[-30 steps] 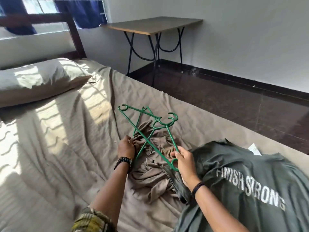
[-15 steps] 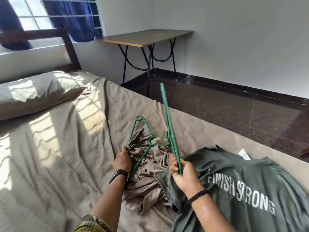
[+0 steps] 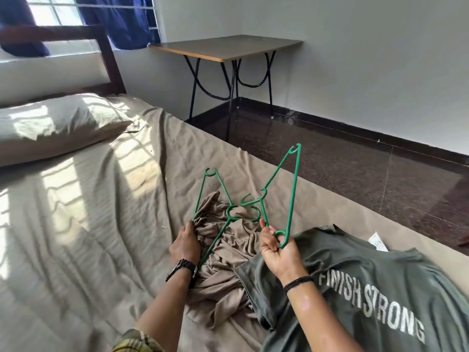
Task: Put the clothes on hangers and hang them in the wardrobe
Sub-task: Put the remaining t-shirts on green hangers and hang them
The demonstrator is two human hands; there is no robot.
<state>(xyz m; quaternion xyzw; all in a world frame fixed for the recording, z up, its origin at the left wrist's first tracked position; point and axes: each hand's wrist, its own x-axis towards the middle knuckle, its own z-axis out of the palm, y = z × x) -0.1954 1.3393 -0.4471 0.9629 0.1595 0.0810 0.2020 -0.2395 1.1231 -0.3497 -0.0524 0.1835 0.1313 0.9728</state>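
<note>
The right hand (image 3: 278, 247) grips one green hanger (image 3: 291, 191) by its lower corner loop, fingers curled through and around it, and holds it raised off the bed so its far corner points up and away from the hand. Its hook crosses the hook of a second green hanger (image 3: 215, 196) just to the left of the hand; the two look tangled there.

The left hand (image 3: 185, 246) wears a dark watch. Its fingers are curled down into a crumpled tan garment (image 3: 223, 273), pinching the cloth together with the near corner of the second hanger. That hanger lies tilted over the garment, one bar running back past the left wrist.

Under and to the right of the right hand lies a dark green T-shirt (image 3: 355, 280), spread flat on the bed (image 3: 88, 224) with "FINISH STRONG" printed on it.

Well beyond the left hand lies a pillow (image 3: 58, 123); well beyond the right hand stands a small surface (image 3: 225, 47) on black legs.
</note>
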